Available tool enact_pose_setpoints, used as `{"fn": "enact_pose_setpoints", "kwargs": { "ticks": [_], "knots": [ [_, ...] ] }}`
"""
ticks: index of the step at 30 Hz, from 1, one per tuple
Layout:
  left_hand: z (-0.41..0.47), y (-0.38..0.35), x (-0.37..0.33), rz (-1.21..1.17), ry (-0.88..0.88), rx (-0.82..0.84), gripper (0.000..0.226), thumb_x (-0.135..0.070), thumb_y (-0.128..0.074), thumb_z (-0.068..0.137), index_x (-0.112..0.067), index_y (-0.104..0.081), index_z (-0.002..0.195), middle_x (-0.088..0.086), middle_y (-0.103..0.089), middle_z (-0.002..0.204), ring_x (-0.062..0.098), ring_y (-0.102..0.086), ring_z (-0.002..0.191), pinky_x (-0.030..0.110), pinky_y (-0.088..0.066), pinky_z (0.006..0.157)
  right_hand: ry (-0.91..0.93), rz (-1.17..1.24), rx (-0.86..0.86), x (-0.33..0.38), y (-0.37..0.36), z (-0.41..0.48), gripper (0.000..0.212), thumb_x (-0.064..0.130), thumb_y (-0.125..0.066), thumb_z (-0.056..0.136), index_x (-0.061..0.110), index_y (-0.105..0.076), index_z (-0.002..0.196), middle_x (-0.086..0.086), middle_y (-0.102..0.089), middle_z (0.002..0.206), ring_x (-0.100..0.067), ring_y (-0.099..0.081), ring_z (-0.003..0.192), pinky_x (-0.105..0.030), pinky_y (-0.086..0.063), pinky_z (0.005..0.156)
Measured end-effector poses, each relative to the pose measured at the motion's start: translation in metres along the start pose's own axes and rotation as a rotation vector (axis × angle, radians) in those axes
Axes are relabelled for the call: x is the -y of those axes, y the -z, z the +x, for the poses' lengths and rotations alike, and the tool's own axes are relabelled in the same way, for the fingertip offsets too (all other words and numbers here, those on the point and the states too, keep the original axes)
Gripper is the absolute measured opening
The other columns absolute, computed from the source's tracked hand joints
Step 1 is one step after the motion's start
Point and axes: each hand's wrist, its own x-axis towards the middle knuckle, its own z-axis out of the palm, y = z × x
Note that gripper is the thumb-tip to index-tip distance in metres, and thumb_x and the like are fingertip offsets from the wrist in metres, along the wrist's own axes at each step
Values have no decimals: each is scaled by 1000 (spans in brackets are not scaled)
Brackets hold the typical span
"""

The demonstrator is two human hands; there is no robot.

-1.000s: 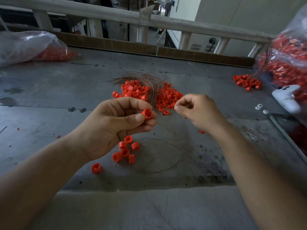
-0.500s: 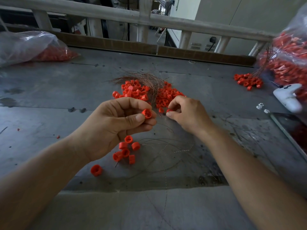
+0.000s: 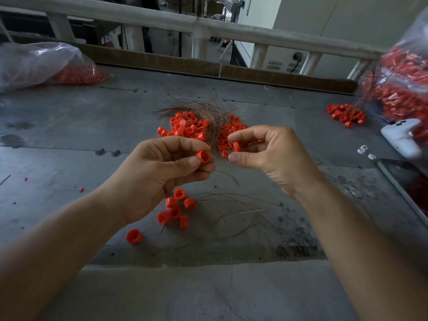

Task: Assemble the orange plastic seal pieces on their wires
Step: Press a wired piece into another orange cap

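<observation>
Two seal pieces hang above the worktop (image 3: 69, 140): the left hand (image 3: 162, 177) pinches a cap (image 3: 203, 156), the right hand (image 3: 268, 156) pinches a second piece (image 3: 236, 146). Just behind lie a loose pile (image 3: 185, 129) and tangled wires (image 3: 208, 108). The left bag (image 3: 39, 63) and right bag (image 3: 403, 84) hold more orange pieces.

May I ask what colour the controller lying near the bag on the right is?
The controller is white with dark buttons, seen in the head view.

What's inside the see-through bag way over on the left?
Orange seal pieces show through the bag at its right end. The crumpled, cloudy plastic hides the rest, so how full it is cannot be told.
</observation>
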Motion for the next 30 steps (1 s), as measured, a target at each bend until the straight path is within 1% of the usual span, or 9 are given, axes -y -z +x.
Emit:
{"fn": "enact_pose_setpoints", "kwargs": {
  "ticks": [3, 6, 10, 13, 16, 20, 22, 25, 30],
  "knots": [
    [0, 0, 1, 27, -9, -33, 24, -1, -55, 65, -11, -75, 74, 8, -72, 76, 15, -70, 70, 20, -55, 62, 0, 112, 61, 4, -5, -4, 27, -4, -68, 74, 20, -66, 87, -2, -67, 83, -17, -69, 78, -24, -56, 75],
    [1, 0, 2, 59, -27, -54, 24, -3, -57, 64, -13, -76, 74, 8, -72, 76, 16, -70, 71, 19, -55, 62, 37, 155, 77, 7, -10, -7, 26, -4, -68, 72, 18, -65, 85, 0, -66, 78, -11, -67, 74, -22, -55, 70],
    [0, -2, 1, 101, -51, -55, 25, -5, -57, 63, -17, -76, 75, 6, -73, 75, 14, -70, 70, 19, -54, 62, 116, 114, 94, 10, -16, -10, 23, 2, -72, 66, 19, -66, 80, 7, -65, 71, -6, -65, 69, -18, -53, 66],
    [0, -3, 1, 108, -45, -66, 23, -6, -58, 62, -13, -75, 75, 6, -72, 74, 15, -69, 69, 18, -54, 61, 167, 57, 89, 9, -21, -12, 25, 2, -74, 66, 21, -65, 81, 8, -65, 72, -3, -64, 67, -14, -51, 64],
    [0, -3, 2, 145, -51, -86, 24, -7, -59, 60, -7, -66, 83, 6, -71, 72, 16, -69, 67, 18, -54, 61, 220, -7, 77, 7, -26, -12, 26, 3, -75, 67, 22, -65, 80, 8, -66, 75, -4, -65, 70, -17, -52, 67],
    [-1, -5, 1, 200, -67, -98, 24, -8, -59, 60, -7, -65, 83, 5, -71, 70, 14, -68, 65, 16, -53, 59, 241, -41, 55, 5, -28, -12, 28, 2, -76, 66, 23, -65, 80, 7, -66, 78, -6, -65, 71, -19, -54, 69],
    [0, -6, 2, 220, -72, -114, 23, -8, -60, 59, -8, -66, 82, 5, -71, 70, 14, -69, 64, 15, -53, 58, 241, -63, 48, 4, -29, -13, 27, 2, -76, 67, 22, -66, 83, 6, -67, 80, -7, -66, 73, -20, -54, 70],
    [1, -5, 3, 240, -72, -132, 24, -9, -61, 60, -9, -66, 84, 6, -72, 71, 14, -69, 64, 16, -53, 59, 244, -97, 32, 3, -30, -14, 24, 4, -75, 69, 13, -70, 91, 2, -68, 85, -7, -66, 76, -20, -54, 72],
    [0, -5, 3, 260, -83, -135, 21, -10, -62, 59, -14, -69, 79, 7, -72, 71, 15, -69, 63, 15, -52, 58, 268, -128, 14, 2, -30, -14, 22, 5, -75, 68, 9, -70, 89, 12, -65, 80, -3, -65, 75, -12, -51, 68]
  ]
}}
